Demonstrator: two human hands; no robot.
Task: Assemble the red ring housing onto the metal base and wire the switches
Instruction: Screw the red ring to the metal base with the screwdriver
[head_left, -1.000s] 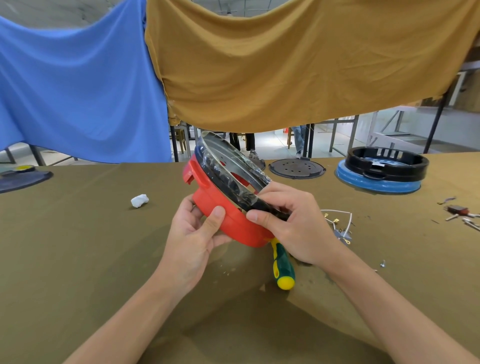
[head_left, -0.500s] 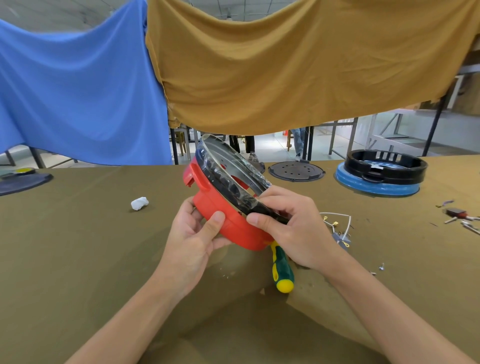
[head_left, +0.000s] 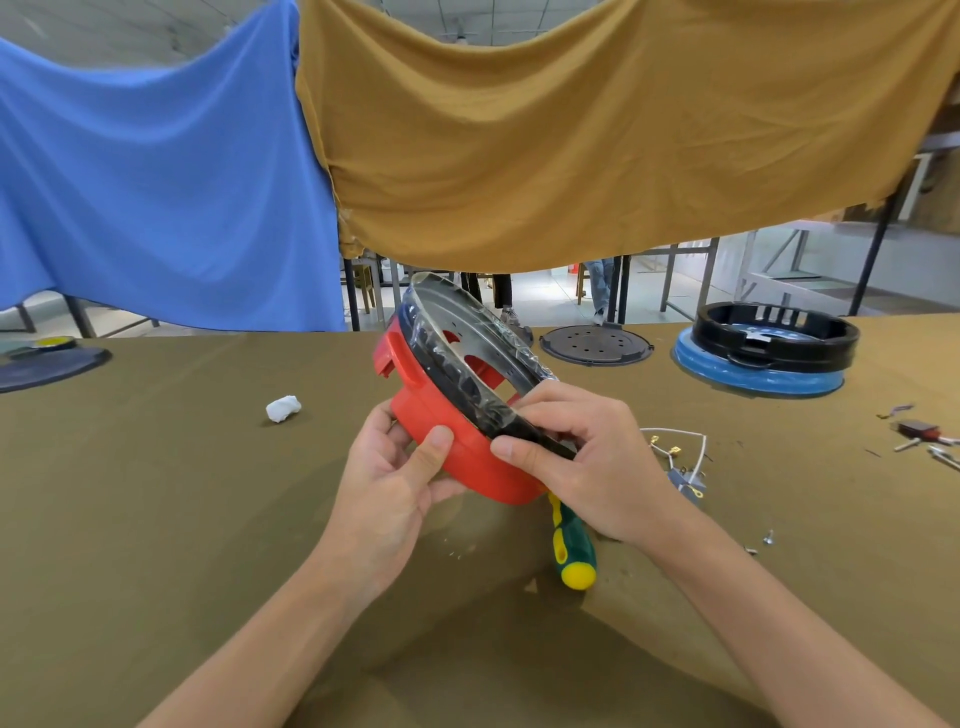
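Nothing visibly moved, both hands' fingers gripping tilted red housing, screwdriver partly hidden beneath, wires perhaps loose beside.

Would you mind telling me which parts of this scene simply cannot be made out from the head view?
- Screwdriver tip: hidden behind the right hand and red ring housing.
- Housing's underside: covered by the left hand.
- Wires: terminals too small to identify.
- Small parts at the right edge: too small, partly cut off.

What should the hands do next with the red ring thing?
Probably press the metal base fully into the red ring housing: the left hand grips the housing, and the right hand pinches the base's rim, both tilted above the table.
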